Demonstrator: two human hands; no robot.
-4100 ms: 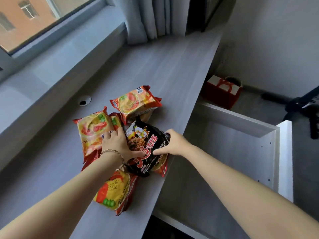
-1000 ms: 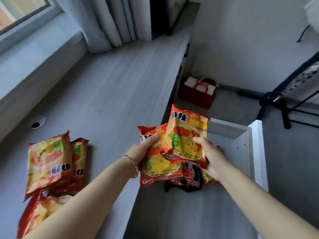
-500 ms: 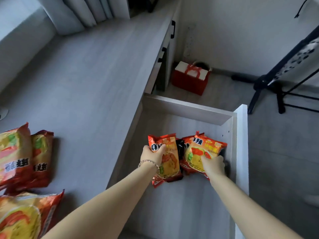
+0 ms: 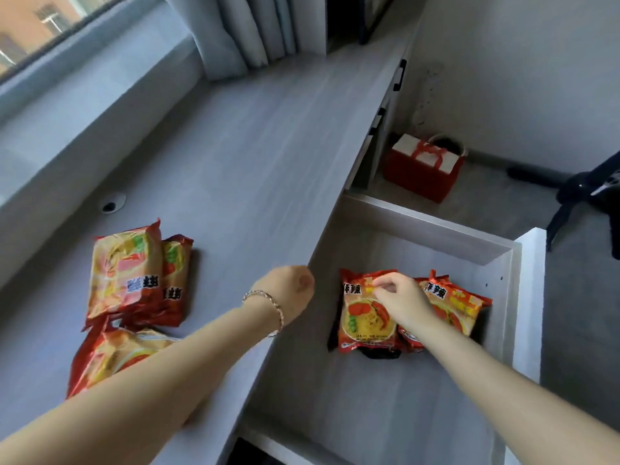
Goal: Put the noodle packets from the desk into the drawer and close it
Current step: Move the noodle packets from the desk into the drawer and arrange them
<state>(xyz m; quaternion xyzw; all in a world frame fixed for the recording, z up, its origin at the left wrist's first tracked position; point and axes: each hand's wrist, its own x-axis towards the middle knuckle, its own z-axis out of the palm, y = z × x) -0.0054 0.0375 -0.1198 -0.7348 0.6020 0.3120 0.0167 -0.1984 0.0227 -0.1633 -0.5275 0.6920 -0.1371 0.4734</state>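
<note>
Noodle packets (image 4: pixel 367 317) now lie in the drawer (image 4: pixel 523 297) — released; left hand (image 4: pixel 288 293) curled empty, right hand (image 4: pixel 399 300) loose, three desk (image 4: pixel 235 162) packets remain.

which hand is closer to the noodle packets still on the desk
Left. The left hand hangs over the desk just right of the packets, apart from them. The right hand is over in the drawer, on other packets there.

1. To my left, daylight comes through a window (image 4: pixel 40 31), grey curtains (image 4: pixel 255 28) hanging beside it.
2. On the grey floor (image 4: pixel 503 203) stands a red bag (image 4: pixel 422 169), near possibly a tripod (image 4: pixel 577 193).
</note>
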